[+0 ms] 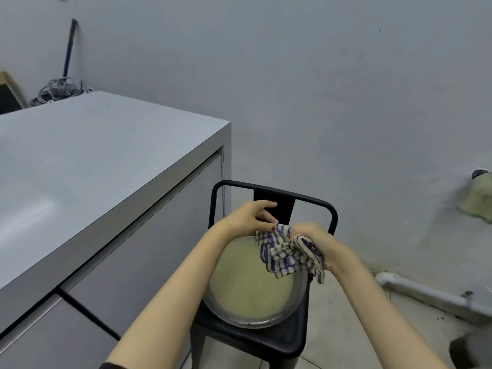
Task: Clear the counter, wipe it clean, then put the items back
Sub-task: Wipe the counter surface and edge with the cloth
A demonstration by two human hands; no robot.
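Both hands grip the checked cloth over the basin: the left hand pinches its near corner, the right hand is clenched round the bunched end, seemingly wringing. Off at nine o'clock the counter lies bare, so clearing looks finished. The basin of cloudy water sits on a black chair at six o'clock. Whether wiping is done I cannot tell; the items, out of sight, are yet to return.

Grey counter: left and bottom edges crop it. Black metal chair: legs cut off below. Round glass basin: far rim hidden by purple-checked cloth. Beige object at right edge: blurred, unidentifiable.
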